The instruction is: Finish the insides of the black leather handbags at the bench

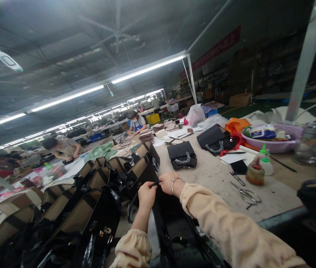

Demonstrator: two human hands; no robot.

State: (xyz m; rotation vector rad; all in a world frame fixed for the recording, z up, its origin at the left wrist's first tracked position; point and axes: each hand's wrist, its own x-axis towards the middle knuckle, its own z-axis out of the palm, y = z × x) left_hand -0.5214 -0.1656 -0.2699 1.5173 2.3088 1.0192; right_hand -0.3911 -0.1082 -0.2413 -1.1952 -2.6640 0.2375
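Note:
My left hand (146, 195) is closed in a pinch on a thin black strap (155, 183) at the top of a glossy black handbag (171, 223) that lies in front of me. My right hand (169, 181), with a bracelet at the wrist, is closed on the same strap just to the right. Both arms wear cream sleeves. A row of open black handbags with tan linings (96, 178) stands to the left of my hands.
Two finished black bags (182, 154) lie on the worn worktable (219, 175). Scissors (245, 194), small glue bottles (255, 172) and a purple basin (275, 143) are at the right. Other people work at long tables to the left and further back.

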